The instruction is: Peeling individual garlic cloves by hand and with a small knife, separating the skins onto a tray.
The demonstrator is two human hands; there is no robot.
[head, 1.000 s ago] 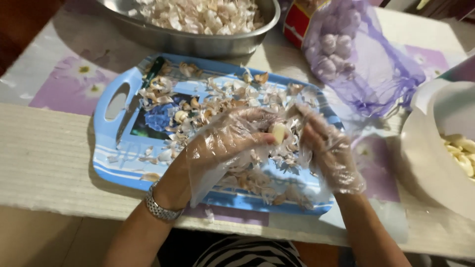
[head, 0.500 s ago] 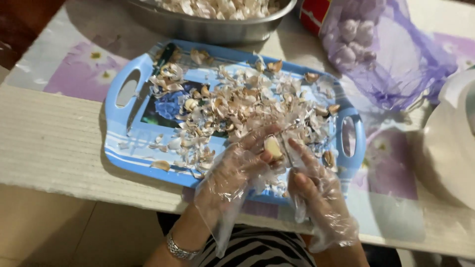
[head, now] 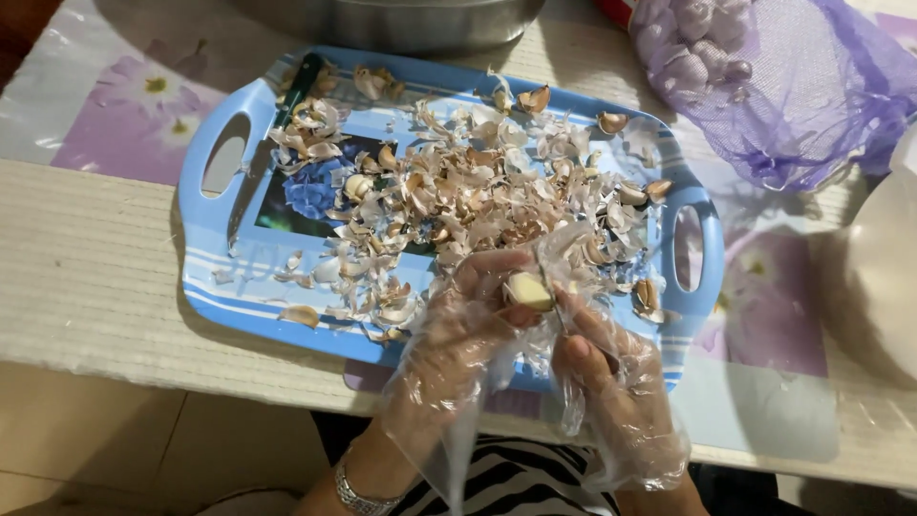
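Pale striped cloth covers the table (head: 86, 287), with purple flower prints toward its far edge. On it sits a blue tray (head: 215, 287) with a handle slot at each end, heaped with garlic skins (head: 458, 201). A green-handled knife (head: 277, 115) lies by the tray's far left corner, its blade angled toward the near left.

Both your hands wear loose clear plastic gloves and meet over the tray's near edge, right of its middle. Your left hand (head: 454, 344) comes up from the near side with the wrist bent inward, a metal bracelet (head: 358, 497) on it, and its fingers are closed on a garlic clove (head: 528, 290). Your right hand (head: 611, 382) is curled beside it, thumb and fingertips pressed against the same clove from the right. The clove is held just above the skins.

Beyond the tray stands a metal bowl (head: 401, 24). A purple net bag (head: 764, 86) of garlic rests at the table's far right, a white bowl (head: 884, 277) at its right edge.
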